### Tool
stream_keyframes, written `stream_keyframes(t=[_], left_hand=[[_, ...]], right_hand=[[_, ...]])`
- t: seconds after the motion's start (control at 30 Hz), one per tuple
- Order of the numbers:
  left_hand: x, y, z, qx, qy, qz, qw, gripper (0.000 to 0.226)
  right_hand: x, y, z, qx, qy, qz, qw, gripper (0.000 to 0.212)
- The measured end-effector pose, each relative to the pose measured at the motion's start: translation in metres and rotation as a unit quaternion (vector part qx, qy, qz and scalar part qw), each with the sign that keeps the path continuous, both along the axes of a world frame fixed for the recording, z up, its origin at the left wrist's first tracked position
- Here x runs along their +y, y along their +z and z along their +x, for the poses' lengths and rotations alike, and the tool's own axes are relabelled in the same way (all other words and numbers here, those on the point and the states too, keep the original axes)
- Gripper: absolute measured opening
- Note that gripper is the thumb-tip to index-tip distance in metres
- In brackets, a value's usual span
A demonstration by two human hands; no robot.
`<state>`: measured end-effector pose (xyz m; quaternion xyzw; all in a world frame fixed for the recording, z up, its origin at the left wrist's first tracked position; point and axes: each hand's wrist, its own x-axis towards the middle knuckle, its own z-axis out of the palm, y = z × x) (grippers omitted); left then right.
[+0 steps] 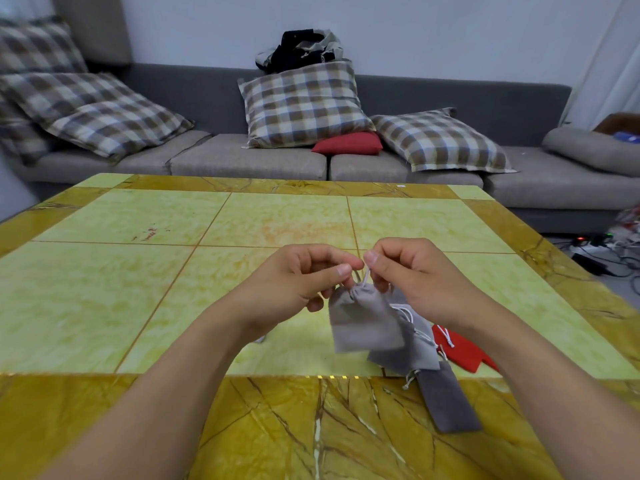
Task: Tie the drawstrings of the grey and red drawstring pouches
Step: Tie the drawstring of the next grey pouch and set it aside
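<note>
A light grey pouch (360, 320) hangs above the table, its mouth gathered shut at the top. My left hand (298, 282) pinches one end of its white drawstring (366, 277), and my right hand (408, 271) pinches the other end just beside it. Under it on the table lie a second grey pouch (415, 348) with loose white cords and a darker grey pouch (446, 400). A red pouch (464, 351) with a white cord lies to the right, partly hidden by my right forearm.
The table (173, 271) has green tiles and a yellow marbled border. Beyond its far edge stands a grey sofa (242, 157) with checked cushions and a red cushion (348, 143). Cables and a power strip (595, 251) lie on the floor at the right.
</note>
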<state>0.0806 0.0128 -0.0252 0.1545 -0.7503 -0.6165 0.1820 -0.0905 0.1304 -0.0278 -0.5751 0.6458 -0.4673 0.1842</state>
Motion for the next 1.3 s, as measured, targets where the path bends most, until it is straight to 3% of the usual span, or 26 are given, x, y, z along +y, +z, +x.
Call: stream_keyframes(t=[0.13, 0.23, 0.4, 0.57, 0.67, 0.77, 0.93, 1.13, 1.3], left_hand=[[-0.001, -0.005, -0.006, 0.017, 0.065, 0.021, 0.997, 0.018], [-0.004, -0.008, -0.008, -0.006, 0.115, -0.027, 0.993, 0.024], [-0.004, -0.004, -0.003, -0.002, 0.077, -0.097, 0.992, 0.016], [0.005, -0.002, -0.004, 0.008, 0.024, -0.060, 0.998, 0.019], [0.014, -0.007, -0.011, 0.020, 0.034, -0.059, 0.997, 0.017], [0.021, -0.012, -0.017, 0.022, 0.031, -0.074, 0.997, 0.013], [0.020, -0.009, -0.014, 0.031, 0.040, -0.039, 0.998, 0.024], [0.010, -0.008, -0.012, 0.038, 0.074, -0.006, 0.997, 0.018], [0.004, -0.013, -0.014, 0.019, 0.117, -0.013, 0.993, 0.013]], right_hand=[[-0.001, -0.001, 0.001, -0.017, -0.005, 0.027, 0.999, 0.028], [-0.001, 0.002, 0.003, -0.045, -0.001, 0.032, 0.998, 0.030], [0.000, 0.003, 0.005, -0.073, 0.022, 0.051, 0.996, 0.026], [0.000, 0.003, 0.007, -0.100, 0.024, 0.027, 0.994, 0.031], [-0.001, 0.004, 0.011, -0.108, 0.025, -0.007, 0.994, 0.024], [-0.003, 0.000, 0.014, -0.100, 0.018, -0.031, 0.994, 0.034], [-0.003, 0.002, 0.016, -0.250, 0.015, 0.032, 0.968, 0.043], [0.005, 0.003, 0.007, -0.173, -0.010, 0.091, 0.981, 0.022], [-0.001, 0.003, 0.011, -0.113, -0.090, -0.018, 0.989, 0.008]])
